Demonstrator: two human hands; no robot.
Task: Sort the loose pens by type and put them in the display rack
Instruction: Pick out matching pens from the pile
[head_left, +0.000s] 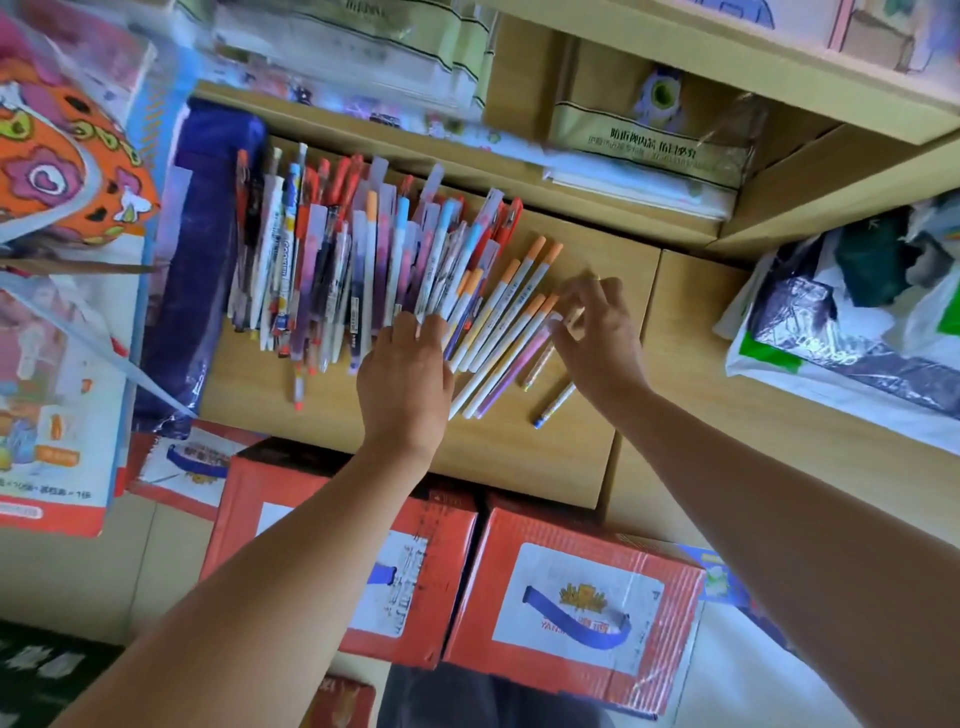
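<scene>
A wide fan of loose pens (332, 260) lies on a wooden shelf (519, 447). On its right side sit several white pens with orange caps (511, 296) and a pink pen (511, 371). A short pen with a blue tip (553, 408) lies apart to the right. My left hand (405, 374) rests flat on the lower ends of the pens in the middle, fingers spread. My right hand (597, 332) hovers over the pink pen's top end, fingertips pinched near it; whether it grips anything is unclear. No display rack is visible.
A dark blue packet (202, 270) lies left of the pens. Two red cartons (571, 603) stand below the shelf. A plastic bag (852, 322) sits at the right. Packaged stationery fills the upper shelf (644, 145), and colourful boxed toys (57, 322) stand at left.
</scene>
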